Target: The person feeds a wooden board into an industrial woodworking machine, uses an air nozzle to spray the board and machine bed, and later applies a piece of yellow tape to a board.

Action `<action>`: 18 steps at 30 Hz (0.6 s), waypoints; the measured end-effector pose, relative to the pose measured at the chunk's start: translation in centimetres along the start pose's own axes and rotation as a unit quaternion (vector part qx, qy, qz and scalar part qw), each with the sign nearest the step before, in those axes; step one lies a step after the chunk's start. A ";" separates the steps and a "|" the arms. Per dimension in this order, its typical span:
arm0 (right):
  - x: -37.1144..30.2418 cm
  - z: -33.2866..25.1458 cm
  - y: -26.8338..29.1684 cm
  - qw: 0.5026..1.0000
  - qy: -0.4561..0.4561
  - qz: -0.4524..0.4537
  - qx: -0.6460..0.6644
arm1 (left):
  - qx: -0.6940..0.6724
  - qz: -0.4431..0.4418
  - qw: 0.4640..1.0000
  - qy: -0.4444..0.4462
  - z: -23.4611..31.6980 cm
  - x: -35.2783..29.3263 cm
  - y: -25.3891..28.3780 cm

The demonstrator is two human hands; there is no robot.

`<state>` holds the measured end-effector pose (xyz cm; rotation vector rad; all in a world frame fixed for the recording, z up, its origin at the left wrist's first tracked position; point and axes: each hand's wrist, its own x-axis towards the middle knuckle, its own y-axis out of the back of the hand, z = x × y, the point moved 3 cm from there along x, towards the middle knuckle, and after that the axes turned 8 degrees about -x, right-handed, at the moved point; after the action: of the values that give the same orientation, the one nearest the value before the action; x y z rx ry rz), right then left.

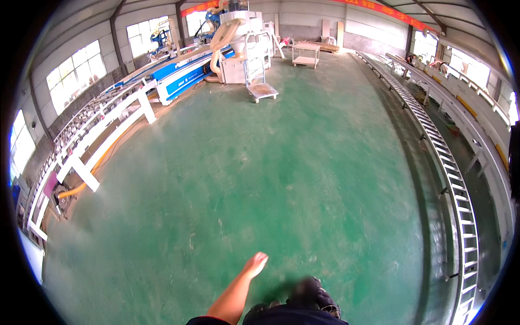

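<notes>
"How many hands can you see?"

"One, my left hand [256, 264], at the end of a bare forearm. My right hand is out of view. The fingers [261, 257] look loosely curled, but they're too small and blurred for me to tell whether they're fully closed or gripping something."

"What's nearest to them?"

"The green floor [238, 179]. It lies below the fingers and spreads ahead and to both sides, apart from them."

"And farther off?"

"Two carts, well ahead: one flat trolley [265, 96] and, beyond it to the right, one two-tier cart [304, 60]. Ahead and left of the fingers I count one long blue machine bed [179, 84] and one tan hose [219, 49]. Far right of them runs one ladder-like roller track [467, 222]; far left, one white frame [85, 174]."

"Anything unclear?"

"Just right of the fingers, a blurred black shape [311, 295] I can't make out. The roller track is cut off at the lower rim, and the red banner [379, 8] at the top."
</notes>
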<state>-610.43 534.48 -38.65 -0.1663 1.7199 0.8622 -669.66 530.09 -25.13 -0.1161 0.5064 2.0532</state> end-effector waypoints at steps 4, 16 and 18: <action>4.9 -2.1 12.7 0.996 -0.043 -0.013 0.081 | -0.234 -0.043 0.960 -0.149 20.7 17.9 1.5; 31.8 -0.4 84.8 0.718 0.149 0.309 0.605 | -0.097 0.056 0.879 0.464 -7.4 27.6 16.6; 27.9 -2.4 99.4 0.699 0.119 0.387 0.590 | -0.158 0.099 0.825 0.534 -5.4 28.1 18.3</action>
<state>-673.65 613.35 -17.72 1.4611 2.2886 0.1006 -700.33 542.72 -32.42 -1.5277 0.8512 2.1027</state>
